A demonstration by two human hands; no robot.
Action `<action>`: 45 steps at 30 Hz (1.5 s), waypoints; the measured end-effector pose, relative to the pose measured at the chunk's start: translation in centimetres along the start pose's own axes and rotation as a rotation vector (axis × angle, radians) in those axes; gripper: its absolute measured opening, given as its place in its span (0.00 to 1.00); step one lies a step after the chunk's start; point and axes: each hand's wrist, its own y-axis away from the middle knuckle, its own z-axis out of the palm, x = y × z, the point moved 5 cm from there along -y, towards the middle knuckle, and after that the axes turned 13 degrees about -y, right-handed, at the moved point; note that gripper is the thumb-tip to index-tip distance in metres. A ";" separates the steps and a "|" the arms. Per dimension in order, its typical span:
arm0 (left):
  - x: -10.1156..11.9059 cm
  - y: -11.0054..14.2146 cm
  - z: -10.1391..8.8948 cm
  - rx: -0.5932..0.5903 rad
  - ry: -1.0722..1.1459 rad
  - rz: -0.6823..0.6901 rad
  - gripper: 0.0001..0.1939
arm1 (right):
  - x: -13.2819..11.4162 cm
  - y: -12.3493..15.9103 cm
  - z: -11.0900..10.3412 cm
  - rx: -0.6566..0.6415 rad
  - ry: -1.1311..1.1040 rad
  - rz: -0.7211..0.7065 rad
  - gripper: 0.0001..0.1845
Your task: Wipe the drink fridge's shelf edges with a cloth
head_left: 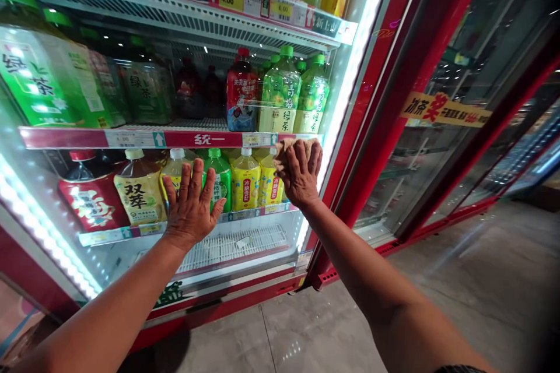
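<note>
the left hand lies flat with fingers spread on the fridge's glass door — holding nothing — while the right hand presses a tan cloth against the glass, in front of the yellow bottles.

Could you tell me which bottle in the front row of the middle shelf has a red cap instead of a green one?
The dark bottle with the red label, at the left of the front group. The two bottles to its right have green caps and hold pale green tea.
</note>
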 end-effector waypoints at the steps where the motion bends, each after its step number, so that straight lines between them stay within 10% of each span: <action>1: 0.0 0.0 0.0 0.002 0.000 -0.002 0.46 | 0.1 0.6 0.0 0.008 0.015 -0.016 0.40; 21: 0.1 0.0 -0.6 -0.046 -0.050 0.044 0.47 | 9.5 -0.6 -3.8 -0.002 0.071 0.185 0.35; 28: 0.5 0.3 -0.5 -0.047 -0.045 0.032 0.48 | 7.5 9.2 -1.5 -0.023 0.096 0.130 0.42; 45: 1.3 0.9 -0.1 -0.069 -0.059 0.031 0.54 | 4.3 6.8 0.2 -0.035 0.115 0.146 0.42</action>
